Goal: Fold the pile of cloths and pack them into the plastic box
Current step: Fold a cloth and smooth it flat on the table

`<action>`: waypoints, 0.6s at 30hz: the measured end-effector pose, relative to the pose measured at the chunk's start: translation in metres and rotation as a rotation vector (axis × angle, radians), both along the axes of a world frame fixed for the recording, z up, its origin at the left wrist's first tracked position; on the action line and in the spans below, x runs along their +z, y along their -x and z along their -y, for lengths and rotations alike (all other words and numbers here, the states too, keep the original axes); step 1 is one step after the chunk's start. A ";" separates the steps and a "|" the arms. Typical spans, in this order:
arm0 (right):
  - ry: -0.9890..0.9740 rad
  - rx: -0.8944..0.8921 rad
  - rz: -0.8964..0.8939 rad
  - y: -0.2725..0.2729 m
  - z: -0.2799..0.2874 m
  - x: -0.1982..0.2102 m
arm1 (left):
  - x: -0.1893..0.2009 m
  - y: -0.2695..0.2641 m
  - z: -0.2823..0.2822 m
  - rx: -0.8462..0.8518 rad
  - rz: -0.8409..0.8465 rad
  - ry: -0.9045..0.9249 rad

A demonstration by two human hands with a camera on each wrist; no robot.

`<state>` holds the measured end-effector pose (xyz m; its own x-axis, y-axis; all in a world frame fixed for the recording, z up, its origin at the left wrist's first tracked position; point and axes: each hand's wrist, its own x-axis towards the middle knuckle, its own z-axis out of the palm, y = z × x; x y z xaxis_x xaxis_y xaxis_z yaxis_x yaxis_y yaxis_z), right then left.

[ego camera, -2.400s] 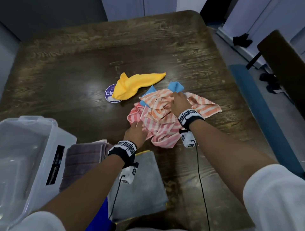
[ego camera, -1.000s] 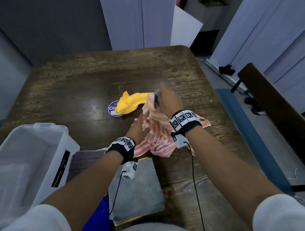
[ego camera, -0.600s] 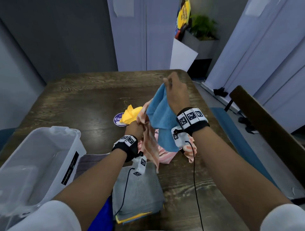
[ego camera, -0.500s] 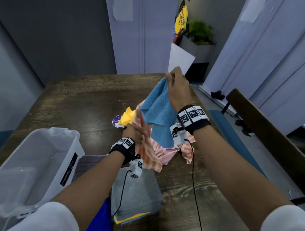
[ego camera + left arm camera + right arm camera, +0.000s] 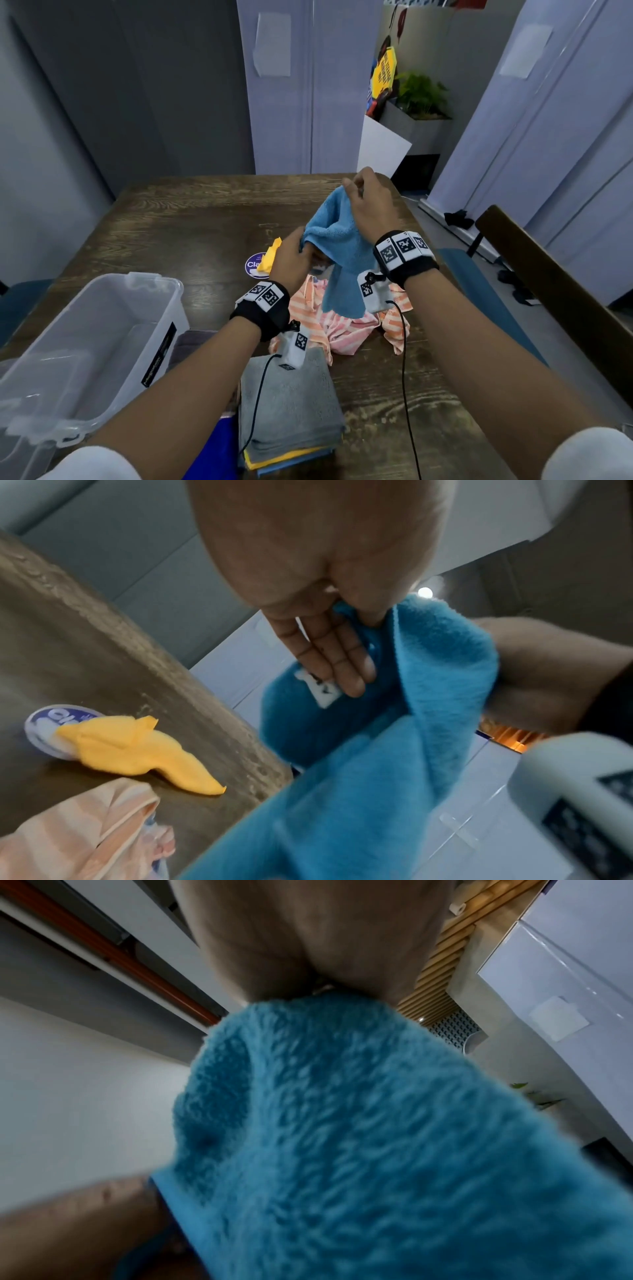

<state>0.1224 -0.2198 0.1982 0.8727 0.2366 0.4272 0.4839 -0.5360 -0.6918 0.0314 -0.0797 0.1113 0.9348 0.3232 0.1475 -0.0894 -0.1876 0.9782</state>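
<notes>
A person's two bare arms reach forward over a dark wooden worktop (image 5: 191, 219), each wrist wearing a black band with printed square markers. Both hands hold a blue cloth (image 5: 342, 260) up in the air above the middle of the worktop. The right hand (image 5: 368, 205) is the higher one and pinches the cloth's top corner between thumb and fingertips, the other fingers curled. The left hand (image 5: 291, 260) is lower and to the left, gripping a side edge between thumb and fingers; the left wrist view shows its fingers (image 5: 325, 656) lying fairly straight along the fabric, beside a small white label sewn to the cloth. The cloth sags between the two hands and hangs down in loose folds, its lower end clear of the worktop. Directly beneath it lies a crumpled heap of orange and pink striped cloths (image 5: 346, 332). Behind the left hand, a rumpled yellow cloth (image 5: 270, 257) lies partly over a round purple sticker (image 5: 253, 265). Near the person, a stack of folded cloths (image 5: 291, 404) sits with a grey one on top and yellow and blue edges showing below. A clear plastic box (image 5: 85, 342) with a black label on its side stands open at the left of the worktop, beside the stack.
</notes>
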 end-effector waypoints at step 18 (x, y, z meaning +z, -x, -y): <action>-0.334 0.493 -0.287 0.066 -0.017 -0.051 | 0.066 0.006 -0.038 0.103 0.159 -0.500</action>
<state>0.0561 -0.2031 0.1473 0.7861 0.5329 0.3133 0.3890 -0.0326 -0.9206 0.0254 -0.0421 0.1777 0.8554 0.2665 0.4441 -0.1857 -0.6427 0.7433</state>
